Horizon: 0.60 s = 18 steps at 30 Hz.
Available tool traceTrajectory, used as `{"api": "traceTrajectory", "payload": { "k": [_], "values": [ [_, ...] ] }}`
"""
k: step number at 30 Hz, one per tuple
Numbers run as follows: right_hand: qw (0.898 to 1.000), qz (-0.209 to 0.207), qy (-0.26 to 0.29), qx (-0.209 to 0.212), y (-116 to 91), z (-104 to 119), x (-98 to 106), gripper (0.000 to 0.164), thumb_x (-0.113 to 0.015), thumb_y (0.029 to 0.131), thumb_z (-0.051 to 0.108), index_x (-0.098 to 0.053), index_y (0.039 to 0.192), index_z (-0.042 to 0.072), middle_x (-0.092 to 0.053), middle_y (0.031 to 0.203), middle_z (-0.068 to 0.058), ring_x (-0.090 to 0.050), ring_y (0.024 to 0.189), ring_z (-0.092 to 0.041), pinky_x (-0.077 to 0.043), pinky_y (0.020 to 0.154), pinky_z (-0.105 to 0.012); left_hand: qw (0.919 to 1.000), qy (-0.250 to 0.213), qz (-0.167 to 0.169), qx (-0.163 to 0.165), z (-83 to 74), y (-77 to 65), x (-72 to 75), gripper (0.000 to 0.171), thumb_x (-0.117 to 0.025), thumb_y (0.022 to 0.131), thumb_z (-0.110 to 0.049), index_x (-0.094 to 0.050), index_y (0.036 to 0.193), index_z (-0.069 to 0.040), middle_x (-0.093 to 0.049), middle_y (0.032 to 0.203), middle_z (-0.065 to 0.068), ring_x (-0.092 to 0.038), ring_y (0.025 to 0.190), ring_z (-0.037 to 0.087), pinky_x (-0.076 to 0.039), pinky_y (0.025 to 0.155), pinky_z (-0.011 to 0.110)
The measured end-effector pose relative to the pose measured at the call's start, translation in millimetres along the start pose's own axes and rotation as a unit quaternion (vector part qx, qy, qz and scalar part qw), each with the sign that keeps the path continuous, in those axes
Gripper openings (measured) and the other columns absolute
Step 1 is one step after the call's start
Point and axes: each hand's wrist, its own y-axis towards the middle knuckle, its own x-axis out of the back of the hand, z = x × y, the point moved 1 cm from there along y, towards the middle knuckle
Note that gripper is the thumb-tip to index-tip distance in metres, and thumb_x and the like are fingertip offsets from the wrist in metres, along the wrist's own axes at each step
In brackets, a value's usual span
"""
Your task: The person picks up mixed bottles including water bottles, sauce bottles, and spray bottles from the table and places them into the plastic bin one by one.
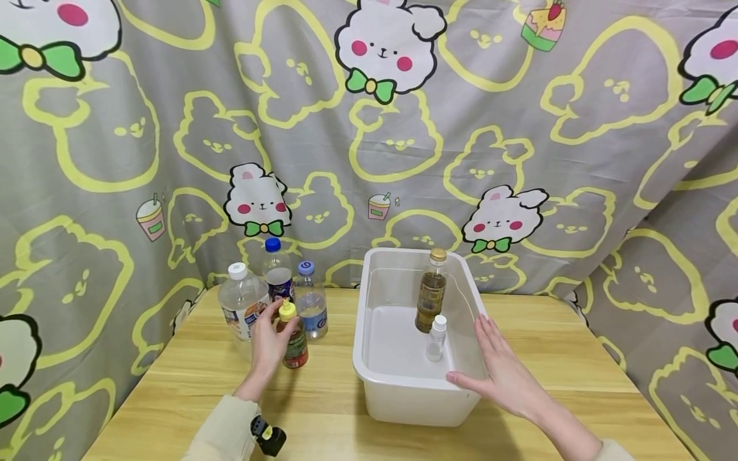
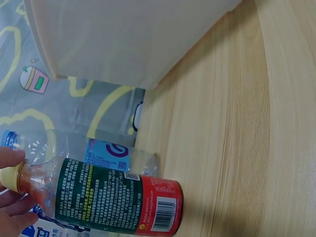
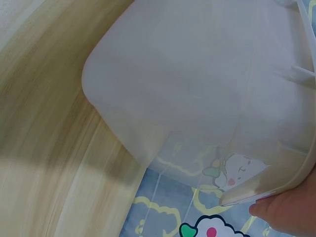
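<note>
My left hand (image 1: 270,342) pinches a small bottle (image 1: 296,349) by its yellow cap and neck. In the left wrist view, this bottle (image 2: 118,197) shows a green and red label with a barcode, and it overlaps a clear bottle behind it. My right hand (image 1: 504,371) rests on the right rim of a white plastic bin (image 1: 415,403), fingers straight and thumb at the near corner. Inside the bin stand a brown bottle (image 1: 431,298) with a gold cap and a small white-capped bottle (image 1: 436,342). The right wrist view shows the bin's outer wall (image 3: 197,74).
Close behind the left hand stand a large white-capped bottle (image 1: 242,298), a blue-capped bottle with a dark label (image 1: 278,272) and a clear bottle with a blue label (image 1: 313,314). A patterned curtain (image 1: 323,147) hangs behind the wooden table (image 1: 328,410).
</note>
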Motion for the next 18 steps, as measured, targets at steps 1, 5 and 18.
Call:
{"api": "traceTrajectory", "payload": {
  "k": [1, 5, 18],
  "values": [
    [1.000, 0.000, 0.000, 0.000, 0.0, -0.1, 0.0, 0.099, -0.061, 0.073, 0.056, -0.022, 0.135, -0.011, -0.014, 0.142, -0.026, -0.009, 0.131, -0.034, -0.022, 0.098, -0.056, 1.0000, -0.004, 0.000, 0.001, 0.0, 0.4, -0.2, 0.047, -0.068, 0.075, -0.001, -0.049, 0.117, 0.009, -0.054, 0.110, 0.027, -0.055, 0.096, 0.037, -0.048, 0.077, 0.042],
    [1.000, 0.001, 0.001, -0.001, -0.3, 0.1, 0.3, 0.099, -0.061, 0.073, 0.056, -0.021, 0.135, -0.010, -0.013, 0.142, -0.025, -0.009, 0.131, -0.034, -0.022, 0.098, -0.056, 0.9999, -0.013, -0.006, 0.001, -0.1, 1.1, -0.5, 0.044, -0.067, 0.075, 0.002, -0.051, 0.115, 0.010, -0.056, 0.106, 0.028, -0.057, 0.092, 0.036, -0.049, 0.075, 0.042],
    [1.000, 0.003, 0.000, -0.001, -0.3, -0.9, -0.1, 0.099, -0.060, 0.074, 0.056, -0.021, 0.135, -0.010, -0.014, 0.142, -0.025, -0.007, 0.132, -0.033, -0.022, 0.098, -0.056, 0.9995, -0.032, -0.009, 0.001, 3.6, 5.7, 3.0, 0.044, -0.070, 0.071, 0.005, -0.053, 0.111, 0.013, -0.057, 0.103, 0.029, -0.060, 0.087, 0.036, -0.050, 0.074, 0.039]
  ]
}}
